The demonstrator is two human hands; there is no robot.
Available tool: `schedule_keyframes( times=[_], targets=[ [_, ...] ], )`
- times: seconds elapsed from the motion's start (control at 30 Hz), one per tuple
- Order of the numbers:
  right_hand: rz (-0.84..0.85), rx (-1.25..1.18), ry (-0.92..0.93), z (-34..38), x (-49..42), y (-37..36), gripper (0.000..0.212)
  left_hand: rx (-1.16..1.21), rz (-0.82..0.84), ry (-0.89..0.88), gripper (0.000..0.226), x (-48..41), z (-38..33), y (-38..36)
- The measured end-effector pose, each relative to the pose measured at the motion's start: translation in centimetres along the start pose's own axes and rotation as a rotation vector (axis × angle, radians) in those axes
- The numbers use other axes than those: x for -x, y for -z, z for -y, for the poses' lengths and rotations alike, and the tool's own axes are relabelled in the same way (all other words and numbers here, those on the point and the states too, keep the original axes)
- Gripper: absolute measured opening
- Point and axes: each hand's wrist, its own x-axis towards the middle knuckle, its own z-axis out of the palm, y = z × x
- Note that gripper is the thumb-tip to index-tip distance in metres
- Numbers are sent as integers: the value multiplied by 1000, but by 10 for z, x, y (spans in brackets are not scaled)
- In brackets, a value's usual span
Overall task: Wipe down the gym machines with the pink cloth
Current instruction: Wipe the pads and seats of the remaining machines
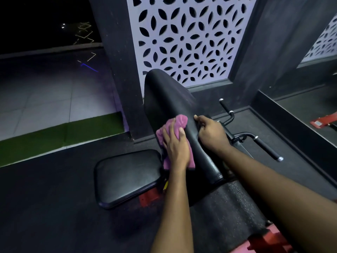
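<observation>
Two-handed: pressing pink cloth point(179, 122) onto backrest pad point(164, 95) at nine o'clock, left hand point(176, 145) flat; right hand point(212, 135) curled round three o'clock edge, likely steadying.

Two hands are showing: the left hand point(176, 145) and the right hand point(212, 135). One pink cloth point(179, 122) is showing. Two black pads are showing: a long pad point(167, 99) and a seat pad point(125, 178). Three chrome-tipped handles are sticking out: far handle point(224, 105), middle handle point(231, 116), near handle point(267, 148). Two patterned panels are standing behind: centre panel point(189, 39) and right panel point(326, 42). One green strip point(60, 134) is lying on the floor.
</observation>
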Motion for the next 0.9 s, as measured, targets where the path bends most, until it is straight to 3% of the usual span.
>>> schedule_keyframes(
  times=[0.23,0.4,0.5,0.67,0.83,0.9],
  targets=[
    [-120,169,47,16,3,-11,41,106,-36,-39,59,-22,14,-5],
    [-132,240,62,20,2,-13,34,137,-56,123,57,-84,34,-6],
    [-127,241,54,22,5,-12,33,172,-57,129,51,-76,37,-7],
    [-117,242,30,27,8,-10,29,200,-7,61,60,-5,57,-5],
    [-108,271,23,31,8,-11,28,226,-54,89,69,-42,71,-10],
    [-112,280,32,31,7,-11,26,242,-60,137,57,-70,78,-14]
  ],
)
